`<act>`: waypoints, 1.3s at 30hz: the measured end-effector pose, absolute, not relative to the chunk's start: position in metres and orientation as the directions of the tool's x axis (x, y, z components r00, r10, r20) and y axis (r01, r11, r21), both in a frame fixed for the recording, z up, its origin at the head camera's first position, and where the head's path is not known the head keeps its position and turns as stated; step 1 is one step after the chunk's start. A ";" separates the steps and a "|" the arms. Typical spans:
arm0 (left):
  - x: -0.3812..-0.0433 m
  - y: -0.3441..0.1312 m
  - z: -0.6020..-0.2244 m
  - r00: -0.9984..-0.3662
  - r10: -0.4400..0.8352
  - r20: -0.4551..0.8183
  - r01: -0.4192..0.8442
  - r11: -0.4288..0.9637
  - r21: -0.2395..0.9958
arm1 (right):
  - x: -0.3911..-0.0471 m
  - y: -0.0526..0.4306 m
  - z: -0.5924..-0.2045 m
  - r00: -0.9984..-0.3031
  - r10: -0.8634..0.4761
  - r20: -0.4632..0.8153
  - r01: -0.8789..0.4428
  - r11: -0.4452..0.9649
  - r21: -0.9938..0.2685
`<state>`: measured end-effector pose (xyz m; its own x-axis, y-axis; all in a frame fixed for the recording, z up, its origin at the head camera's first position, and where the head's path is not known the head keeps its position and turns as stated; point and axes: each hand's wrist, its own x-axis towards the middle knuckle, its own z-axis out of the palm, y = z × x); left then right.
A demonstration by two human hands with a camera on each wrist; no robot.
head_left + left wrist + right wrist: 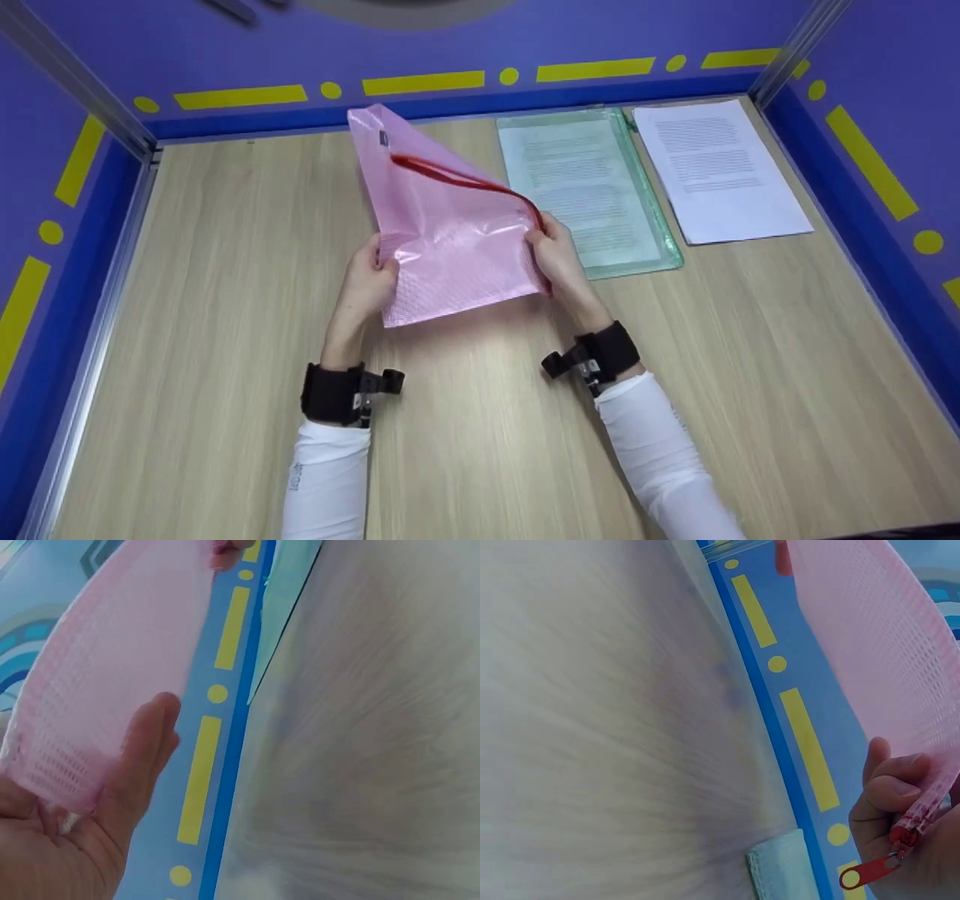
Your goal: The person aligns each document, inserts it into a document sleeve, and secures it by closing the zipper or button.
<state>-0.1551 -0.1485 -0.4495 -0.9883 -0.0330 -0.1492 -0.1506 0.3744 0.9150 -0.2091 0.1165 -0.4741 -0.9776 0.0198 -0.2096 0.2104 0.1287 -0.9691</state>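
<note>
A pink mesh zipper pouch [465, 255] with a red zipper hangs above the table, tilted, its far left corner pointing up. My left hand [366, 281] grips its left edge, thumb on the near face. On the opposite edge my right hand [559, 255] holds the pouch beside the zipper's end. The red zipper pull [870, 872] dangles by the right hand in the right wrist view. In the left wrist view, the left hand [97, 825] has its thumb along the pink sheet. Whether anything lies inside the pouch I cannot tell.
A green zipper pouch [630, 266] with printed pages inside lies behind my right hand. Right of it is a stack of printed paper [735, 214]. Blue panels [420, 101] with yellow marks border the wooden table [480, 435] at the back and sides.
</note>
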 end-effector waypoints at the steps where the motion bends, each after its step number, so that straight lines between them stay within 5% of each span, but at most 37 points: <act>1: -0.155 -0.151 -0.450 -0.988 -0.029 -0.150 -0.150 0.376 0.915 | -0.209 0.116 -0.475 -0.977 0.009 -0.214 0.213 0.141 -0.967; 15: -0.153 -0.181 -0.452 -0.969 0.012 -0.245 -0.218 0.418 0.882 | -0.203 0.104 -0.479 -0.942 -0.228 -0.246 0.191 0.238 -0.952; 32: -0.150 -0.201 -0.471 -0.944 -0.109 -0.313 -0.322 0.528 0.786 | -0.200 0.093 -0.491 -0.940 -0.182 -0.288 0.228 0.291 -0.929; 39: -0.149 -0.205 -0.471 -0.943 -0.143 -0.300 -0.327 0.566 0.757 | -0.197 0.097 -0.487 -0.932 -0.251 -0.260 0.117 0.470 -0.875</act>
